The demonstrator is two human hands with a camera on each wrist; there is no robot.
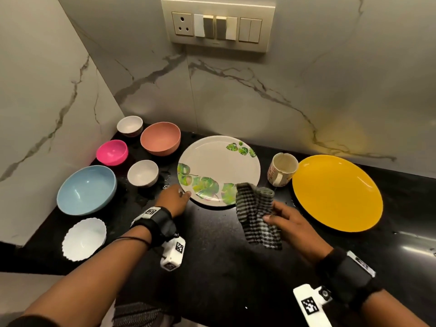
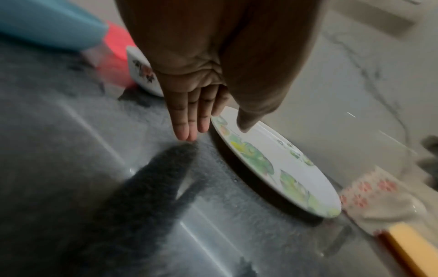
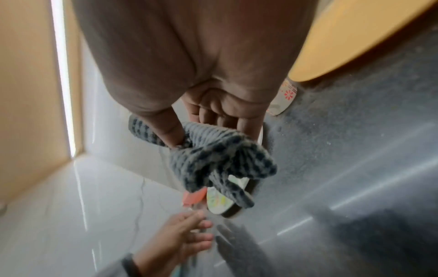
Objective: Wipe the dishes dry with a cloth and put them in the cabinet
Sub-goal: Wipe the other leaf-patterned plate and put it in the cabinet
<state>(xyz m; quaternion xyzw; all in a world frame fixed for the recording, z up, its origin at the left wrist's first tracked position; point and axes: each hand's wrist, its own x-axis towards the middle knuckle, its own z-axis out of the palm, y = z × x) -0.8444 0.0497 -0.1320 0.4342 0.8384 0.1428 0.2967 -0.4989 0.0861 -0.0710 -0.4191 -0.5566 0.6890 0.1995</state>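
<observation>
Right now the leaf-printed plate lies flat in the middle of the black desk, its near rim facing a bare strip of desk between the two forearms. The left grip is at the plate's near-left edge. Its fingers are straight and together, pointing down beside the rim, and the thumb reaches over the rim. Whether the thumb touches the plate I cannot tell, and nothing is clasped. The right grip is clamped on the striped cloth, thumb against fingers. The cloth hangs bunched, and in the head view its upper end overlaps the plate's near-right rim.

Room at the sides is tight. The mug stands just beside the plate's right rim, with the yellow plate just beside the mug. To the left, a small white bowl sits near the rim, with water drops on the desk around it. Farther left are the blue bowl, the pink bowl, the salmon bowl, another white bowl in the corner, and a scalloped white bowl by the desk's front edge. Marble walls close off the back and left, and a switch panel is mounted high on the back wall.
</observation>
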